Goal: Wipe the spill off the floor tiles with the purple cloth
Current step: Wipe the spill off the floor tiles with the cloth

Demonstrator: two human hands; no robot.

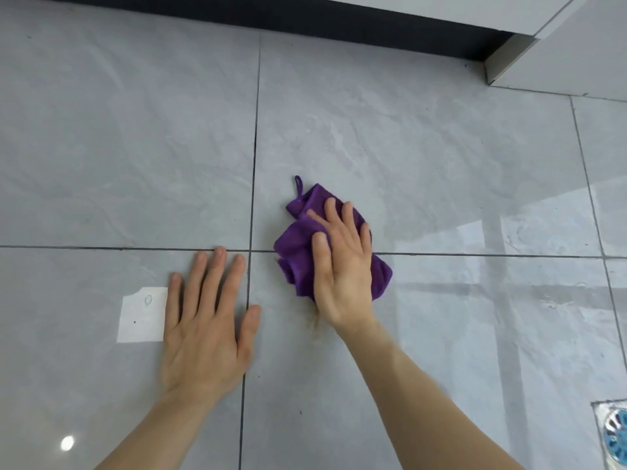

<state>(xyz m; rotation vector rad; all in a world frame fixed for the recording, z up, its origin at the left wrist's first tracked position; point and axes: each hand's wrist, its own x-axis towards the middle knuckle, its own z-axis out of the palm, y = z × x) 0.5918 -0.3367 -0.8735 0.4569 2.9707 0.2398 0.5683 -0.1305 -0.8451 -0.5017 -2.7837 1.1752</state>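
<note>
head view: grey marbled floor tiles point(407, 137), glossy, divided by dark grout lines that cross near the middle of the scene.
purple cloth point(298, 252): bunched and folded, lying on the floor just right of the grout crossing, straddling the horizontal grout line; small hanging loop sticking out at its far left corner.
right hand point(342, 266): palm down, pressed flat on top of the cloth, fingers point(330, 212) spread and extended, not curled around the fabric; thumb lies along the cloth's left part.
spill point(315, 322): faint brownish smear on the tile, at the near edge of the cloth, beside the right wrist; part of it may be hidden under the cloth.
left hand point(207, 320): palm flat on the bare tile, left of the vertical grout line, fingers open and splayed, grasping nothing; slightly blurred.
white paper slip point(142, 315): lying flat on the floor, touching the left edge of the left hand, small mark on it unreadable.
floor drain point(612, 435): metal frame with blue insert, near right corner, partly cut off.
dark kickboard point(271, 15): along the far edge, under pale cabinet fronts point(441, 8).
</note>
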